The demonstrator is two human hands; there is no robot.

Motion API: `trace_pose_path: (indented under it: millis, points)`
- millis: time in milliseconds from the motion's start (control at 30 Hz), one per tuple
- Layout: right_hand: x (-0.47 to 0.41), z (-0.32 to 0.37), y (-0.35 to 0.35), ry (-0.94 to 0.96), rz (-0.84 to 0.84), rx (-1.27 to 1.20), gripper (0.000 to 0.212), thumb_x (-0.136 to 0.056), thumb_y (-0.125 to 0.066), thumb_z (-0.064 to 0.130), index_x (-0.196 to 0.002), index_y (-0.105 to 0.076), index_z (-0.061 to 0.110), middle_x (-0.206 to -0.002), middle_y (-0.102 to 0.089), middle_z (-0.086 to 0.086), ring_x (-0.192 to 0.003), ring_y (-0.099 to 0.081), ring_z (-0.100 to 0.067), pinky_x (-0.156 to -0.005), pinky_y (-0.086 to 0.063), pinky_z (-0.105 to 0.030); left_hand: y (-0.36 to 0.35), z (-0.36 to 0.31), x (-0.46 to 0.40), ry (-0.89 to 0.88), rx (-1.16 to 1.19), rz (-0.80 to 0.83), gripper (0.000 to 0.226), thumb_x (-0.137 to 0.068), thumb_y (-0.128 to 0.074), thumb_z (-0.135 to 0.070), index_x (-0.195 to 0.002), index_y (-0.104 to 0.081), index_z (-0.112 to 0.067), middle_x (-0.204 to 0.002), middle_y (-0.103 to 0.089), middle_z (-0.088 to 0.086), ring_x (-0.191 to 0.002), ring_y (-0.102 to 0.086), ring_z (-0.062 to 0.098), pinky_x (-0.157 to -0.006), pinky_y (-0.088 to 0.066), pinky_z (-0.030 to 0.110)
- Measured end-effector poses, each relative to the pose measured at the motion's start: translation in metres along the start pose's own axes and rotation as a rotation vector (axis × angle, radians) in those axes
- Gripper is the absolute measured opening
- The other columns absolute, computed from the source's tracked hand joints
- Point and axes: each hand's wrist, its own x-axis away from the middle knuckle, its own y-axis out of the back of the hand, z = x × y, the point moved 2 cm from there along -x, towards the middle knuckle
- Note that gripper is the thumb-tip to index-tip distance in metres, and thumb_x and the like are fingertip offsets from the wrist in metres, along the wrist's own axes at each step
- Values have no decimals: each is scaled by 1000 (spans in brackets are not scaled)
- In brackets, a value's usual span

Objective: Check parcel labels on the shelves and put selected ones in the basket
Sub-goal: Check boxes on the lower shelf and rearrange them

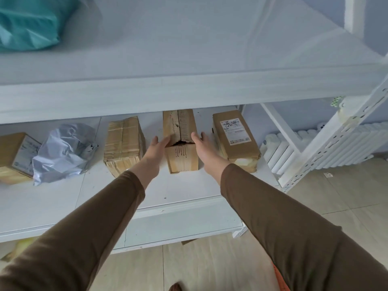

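Both hands reach into the lower shelf and flank the box at its near top corners. The left hand lies along the box's left edge, fingers straight and together, their tips touching the cardboard, thumb raised apart. The right hand mirrors it on the right edge, fingers straight against the side, thumb lifted. Neither hand curls round the box; they press it between flat fingers. Both arms stretch forward in brown sleeves, wrists bare.

The box is plain brown cardboard, narrow and long, lying with one end toward the person. Its top seam is split and the flaps are torn, baring ribbed corrugation; strips are also ripped on the near end. No label shows on it.

It sits mid-shelf between a taped box on its left and a labelled box on its right, apart from both. Farther left lie a grey bag and another box. A teal bag rests on the upper shelf.
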Motion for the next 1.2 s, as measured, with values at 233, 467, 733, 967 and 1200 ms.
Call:
trace_pose_path:
  millis: [233, 467, 733, 967, 1200]
  points:
    - [23, -11, -2, -28, 13, -143, 54, -107, -42, 49, -157, -36, 29, -161, -40, 5, -148, -37, -21, -115, -32, -41, -6, 8, 30, -125, 43, 235, 41, -111, -46, -27, -152, -49, -31, -136, -68, -2, -127, -62, 17, -95, -50, 27]
    - [111, -35, 21, 121, 27, -158, 41, -105, -50, 46, -143, -49, 31, -128, -60, 18, -129, -54, -12, -110, -44, -40, -10, 36, 113, -232, 75, 149, 50, -105, -59, -23, -152, -44, -28, -138, -65, -4, -120, -65, 10, -88, -52, 22]
    - [196, -45, 65, 112, 55, 7, 64, -101, -37, 67, -153, -46, 29, -159, -45, 6, -146, -41, -16, -110, -32, -32, -29, 50, 195, -180, -58, 76, 58, -98, -63, -52, -140, -46, -16, -127, -66, 2, -114, -65, 15, -93, -52, 33]
    - [222, -26, 81, 357, -74, 269, 56, -94, -35, 79, -89, -66, 33, -92, -59, -1, -84, -57, -15, -70, -40, -28, -34, 59, 216, -56, 111, 141, 29, -102, -54, -39, -115, -67, -16, -102, -67, 9, -97, -66, 25, -96, -55, 44]
    - [256, -57, 57, 790, -367, 836, 74, -94, -36, 74, -151, -48, 29, -145, -47, 4, -125, -43, -23, -105, -41, -42, -24, 82, 222, -66, 212, 359, 79, -91, -53, -75, -145, -61, -17, -139, -66, 16, -129, -63, 35, -107, -50, 50]
